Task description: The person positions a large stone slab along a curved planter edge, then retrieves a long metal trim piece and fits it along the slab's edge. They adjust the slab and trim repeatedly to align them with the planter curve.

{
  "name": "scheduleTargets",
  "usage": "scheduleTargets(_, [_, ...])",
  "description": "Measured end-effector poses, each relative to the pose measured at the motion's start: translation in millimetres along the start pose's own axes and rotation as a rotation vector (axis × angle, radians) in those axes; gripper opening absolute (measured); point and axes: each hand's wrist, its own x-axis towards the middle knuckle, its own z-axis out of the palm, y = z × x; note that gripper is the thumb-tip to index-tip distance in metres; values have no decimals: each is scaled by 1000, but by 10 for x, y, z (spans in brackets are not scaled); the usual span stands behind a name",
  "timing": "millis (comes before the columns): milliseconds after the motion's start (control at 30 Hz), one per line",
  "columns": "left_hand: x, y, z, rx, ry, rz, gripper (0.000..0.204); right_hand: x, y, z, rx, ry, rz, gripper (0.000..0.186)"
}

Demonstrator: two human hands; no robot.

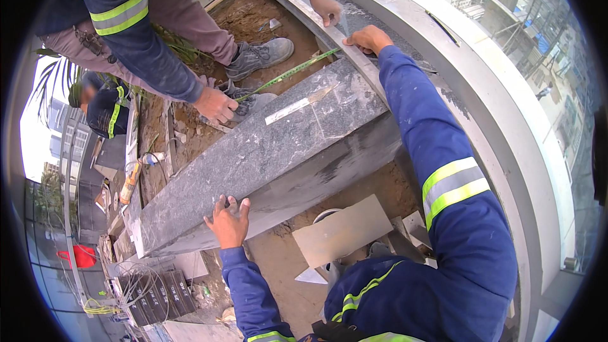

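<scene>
Fingers spread, my left hand (pixel 229 220) rests on the near edge of a grey stone slab (pixel 253 155) that caps a low wall. My right hand (pixel 369 39) is closed on the edge of a long pale straightedge (pixel 303 11) lying across the slab's far end. Opposite me, a co-worker's hand (pixel 324 5) touches that straightedge close to mine. Their other hand (pixel 217 104) holds a green tape measure (pixel 288 77), stretched toward the straightedge. A narrow white strip (pixel 296 107) lies on the slab.
A curved white ledge (pixel 506 82) runs along the right, by glass. Below the slab stands a beige board (pixel 343 231). An orange tube (pixel 131 183), a red bucket (pixel 79 256) and dark stacked tiles (pixel 158 297) lie left. Another person (pixel 104 107) crouches behind.
</scene>
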Motion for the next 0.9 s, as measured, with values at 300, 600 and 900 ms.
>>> scheduleTargets(300, [-11,-9,36,-13,19,0,60,31,0,21,-18,9,-2,42])
scheduleTargets(600, [-20,1,34,-23,35,0,57,42,17,29,-25,9,-17,43])
scheduleTargets(900, [-27,12,42,-20,51,12,58,-64,8,-3,-36,35,-28,45])
